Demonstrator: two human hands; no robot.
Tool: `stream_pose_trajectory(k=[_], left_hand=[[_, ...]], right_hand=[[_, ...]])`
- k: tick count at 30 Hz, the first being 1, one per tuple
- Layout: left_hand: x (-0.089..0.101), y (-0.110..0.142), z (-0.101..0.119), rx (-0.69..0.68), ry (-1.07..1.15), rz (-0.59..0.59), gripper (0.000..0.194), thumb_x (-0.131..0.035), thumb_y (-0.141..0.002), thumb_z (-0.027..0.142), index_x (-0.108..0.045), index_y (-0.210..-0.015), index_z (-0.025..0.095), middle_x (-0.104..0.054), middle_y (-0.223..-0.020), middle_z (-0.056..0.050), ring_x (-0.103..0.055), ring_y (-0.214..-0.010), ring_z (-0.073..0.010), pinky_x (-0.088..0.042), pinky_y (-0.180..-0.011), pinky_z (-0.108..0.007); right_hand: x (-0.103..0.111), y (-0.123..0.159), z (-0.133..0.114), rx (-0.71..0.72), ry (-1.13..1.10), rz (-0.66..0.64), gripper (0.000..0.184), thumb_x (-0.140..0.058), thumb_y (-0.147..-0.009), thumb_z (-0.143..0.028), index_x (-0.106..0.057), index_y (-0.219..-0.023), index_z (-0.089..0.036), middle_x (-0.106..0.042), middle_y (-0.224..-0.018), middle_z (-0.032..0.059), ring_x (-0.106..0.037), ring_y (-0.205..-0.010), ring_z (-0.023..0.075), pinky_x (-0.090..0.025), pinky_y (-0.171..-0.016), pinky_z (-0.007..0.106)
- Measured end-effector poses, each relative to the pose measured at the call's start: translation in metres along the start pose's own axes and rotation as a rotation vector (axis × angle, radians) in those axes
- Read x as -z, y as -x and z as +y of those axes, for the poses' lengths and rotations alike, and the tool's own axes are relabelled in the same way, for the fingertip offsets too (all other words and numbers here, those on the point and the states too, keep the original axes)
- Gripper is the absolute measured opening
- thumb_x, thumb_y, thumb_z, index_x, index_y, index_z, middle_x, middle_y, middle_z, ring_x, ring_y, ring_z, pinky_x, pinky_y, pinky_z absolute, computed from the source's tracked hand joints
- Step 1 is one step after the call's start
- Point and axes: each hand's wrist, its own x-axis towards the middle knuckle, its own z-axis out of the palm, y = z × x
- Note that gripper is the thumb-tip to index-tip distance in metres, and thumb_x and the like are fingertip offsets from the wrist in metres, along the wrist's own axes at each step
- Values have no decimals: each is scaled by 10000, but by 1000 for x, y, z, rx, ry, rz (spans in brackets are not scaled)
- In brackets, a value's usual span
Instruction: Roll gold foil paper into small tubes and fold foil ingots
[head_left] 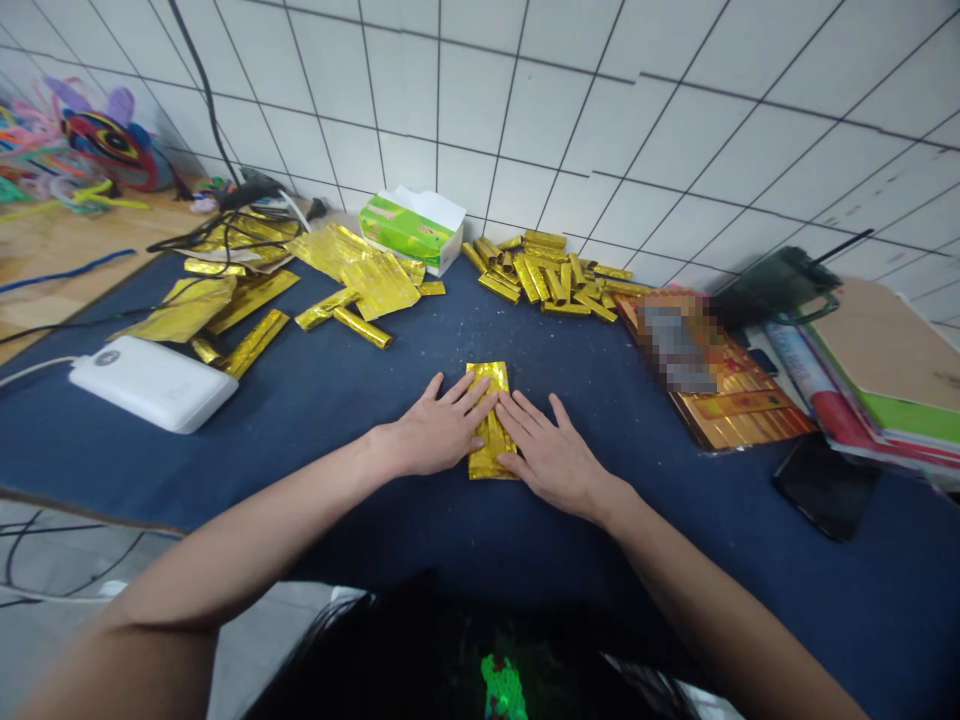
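On the dark blue tabletop in front of me lies a flat rectangle of gold foil paper, upright in my view. My left hand rests on its left side with fingers spread and pointing up and right. From the other side my right hand lies on it too, fingers stretched, the fingertips of both hands nearly meeting over the middle. Neither hand grips the paper; both press or lie flat. Beyond them is a heap of rolled gold foil tubes, with loose gold foil sheets to its left.
A green tissue box stands against the tiled wall. On the left lies a white power bank with a cable. At right are an orange-gold packet, a dark phone, a dark mug and stacked books.
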Motion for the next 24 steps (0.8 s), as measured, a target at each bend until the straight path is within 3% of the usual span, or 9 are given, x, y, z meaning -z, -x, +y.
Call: stream_pose_trajectory(k=[15,24], left_hand=[[4,0,7,42,32,1,638,-310,-877,423,-157,-1410,108,-116,-1484,-122,-62,-1366,-283,-118,-1054,-549],[1,-1,5,55,71,9,688,-318,-863,416,-89,-1413,71,-131,-1479,-139,-60,-1368,-270,-108,-1061,-535]], right_hand=[[2,-1,-2,-33,-20,-44,579,-241,-903,-441,-247,-1393,-134,-231,-1463,89,-168,-1351,252,-153,-1057,565],[0,0,-4,-38,6,-8,578,-260,-898,-400,-256,-1385,-89,-243,-1458,110,-173,-1351,240,-160,-1070,528]])
